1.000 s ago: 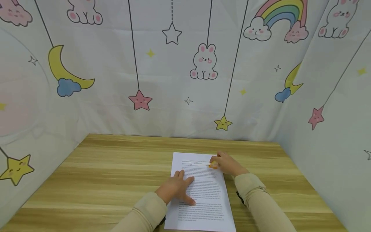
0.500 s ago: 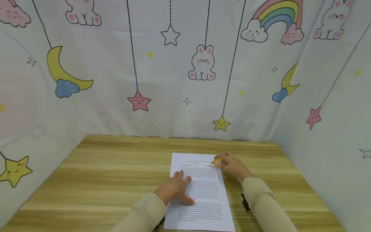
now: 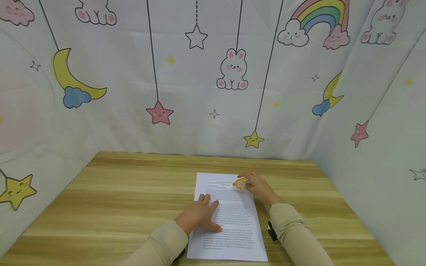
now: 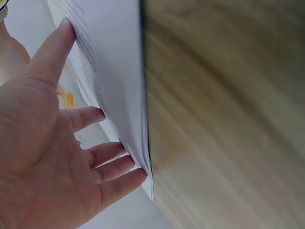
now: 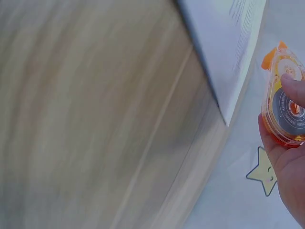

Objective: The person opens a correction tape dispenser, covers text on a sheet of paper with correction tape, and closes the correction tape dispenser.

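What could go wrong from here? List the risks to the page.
1. The left hand rests on the left side of the paper, below the tape, so the top might shift or wrinkle under a stroke.
2. The right hand holds the tape near closely spaced print, so a slip could cover the wrong words.

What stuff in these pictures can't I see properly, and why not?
Paper: its print is too small to read in the head view; the left hand hides part of it.
Orange tape dispenser: the right wrist view's right edge cuts it off, and the right hand covers some.
Top-left rabbit: its head is cut off by the head view's top edge.
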Demonstrator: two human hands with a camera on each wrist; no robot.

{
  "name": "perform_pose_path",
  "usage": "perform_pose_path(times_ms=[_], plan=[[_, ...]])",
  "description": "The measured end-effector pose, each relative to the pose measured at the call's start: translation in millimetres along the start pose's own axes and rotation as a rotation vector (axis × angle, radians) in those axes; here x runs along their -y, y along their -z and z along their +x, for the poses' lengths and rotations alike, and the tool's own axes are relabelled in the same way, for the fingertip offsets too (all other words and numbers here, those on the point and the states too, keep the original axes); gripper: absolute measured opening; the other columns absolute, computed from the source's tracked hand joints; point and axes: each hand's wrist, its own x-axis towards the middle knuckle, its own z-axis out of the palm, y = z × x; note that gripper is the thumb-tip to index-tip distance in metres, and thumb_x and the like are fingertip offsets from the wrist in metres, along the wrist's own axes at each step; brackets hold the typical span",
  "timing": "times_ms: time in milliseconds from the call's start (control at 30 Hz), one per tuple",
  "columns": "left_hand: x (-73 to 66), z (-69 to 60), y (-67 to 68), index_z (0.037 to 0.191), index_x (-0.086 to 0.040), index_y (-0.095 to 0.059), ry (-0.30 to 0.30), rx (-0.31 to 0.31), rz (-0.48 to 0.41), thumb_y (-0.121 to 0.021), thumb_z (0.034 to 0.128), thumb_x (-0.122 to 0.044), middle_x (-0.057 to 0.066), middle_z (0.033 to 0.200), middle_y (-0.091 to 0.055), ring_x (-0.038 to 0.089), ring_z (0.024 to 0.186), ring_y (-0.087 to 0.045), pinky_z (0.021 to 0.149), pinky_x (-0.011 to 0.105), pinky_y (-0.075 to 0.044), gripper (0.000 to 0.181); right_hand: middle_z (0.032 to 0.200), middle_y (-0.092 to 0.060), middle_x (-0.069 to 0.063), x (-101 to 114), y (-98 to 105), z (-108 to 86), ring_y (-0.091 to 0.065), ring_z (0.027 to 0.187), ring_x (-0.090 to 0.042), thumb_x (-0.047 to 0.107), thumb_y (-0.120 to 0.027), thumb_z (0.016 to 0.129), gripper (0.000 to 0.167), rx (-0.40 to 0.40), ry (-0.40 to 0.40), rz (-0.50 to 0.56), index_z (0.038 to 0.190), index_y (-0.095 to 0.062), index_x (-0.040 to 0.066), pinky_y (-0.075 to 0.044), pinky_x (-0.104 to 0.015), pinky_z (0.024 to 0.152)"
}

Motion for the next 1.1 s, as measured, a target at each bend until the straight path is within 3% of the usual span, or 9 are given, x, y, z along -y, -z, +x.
perform_pose_path(times_ms=[167,400,533,833,1100], plan=[[1.8,2.1,-1.7,0.137,-0.016,-0.043,-0.012,-0.005,0.018,-0.068,0.0646,-0.066,0.013,0.130,-0.042,0.028,0.119,-0.041,0.093,0.044,-0.044,0.091,0.112,-0.059,-0.009,17,-8,8.1,-0.059,0.095,-0.024,0.003,-0.065,0.082,0.033,0.028,0.027,0.041,0.112,-0.064,0.019,-0.048,-0.042,0.082],[5.3,2.1,-4.2,0.137,-0.016,-0.042,-0.031,-0.015,0.056,-0.065,0.0672,-0.067,0.016,0.137,-0.038,0.030,0.124,-0.039,0.094,0.044,-0.045,0.089,0.093,-0.056,-0.006,44,-31,27.5,-0.053,0.076,-0.015,0.003,-0.064,0.083,0.034,0.041,0.162,-0.090,0.111,-0.064,0.022,-0.047,-0.033,0.068],[5.2,2.4,-4.6,0.138,-0.017,-0.042,-0.040,-0.012,0.040,-0.065,0.0681,-0.066,0.016,0.140,-0.036,0.031,0.127,-0.037,0.096,0.045,-0.043,0.089,0.091,-0.056,-0.005,55,-37,35.7,-0.052,0.076,-0.015,0.002,-0.062,0.084,0.035,0.058,0.214,-0.148,0.112,-0.064,0.022,-0.046,-0.033,0.068],[1.7,5.0,-8.2,0.138,-0.019,-0.042,-0.028,-0.005,0.035,-0.066,0.0672,-0.066,0.014,0.141,-0.036,0.029,0.126,-0.037,0.094,0.045,-0.044,0.089,0.093,-0.054,-0.004,64,-39,39.9,-0.051,0.081,-0.016,0.001,-0.060,0.085,0.034,0.127,0.245,-0.169,0.112,-0.063,0.023,-0.046,-0.032,0.072],[5.3,3.8,-9.2,0.138,-0.017,-0.042,-0.042,-0.023,0.051,-0.064,0.0679,-0.067,0.015,0.140,-0.036,0.029,0.125,-0.037,0.095,0.044,-0.043,0.088,0.091,-0.053,-0.004,69,-43,41.6,-0.049,0.082,-0.017,-0.002,-0.063,0.082,0.034,0.121,0.294,-0.236,0.107,-0.064,0.021,-0.046,-0.033,0.073]])
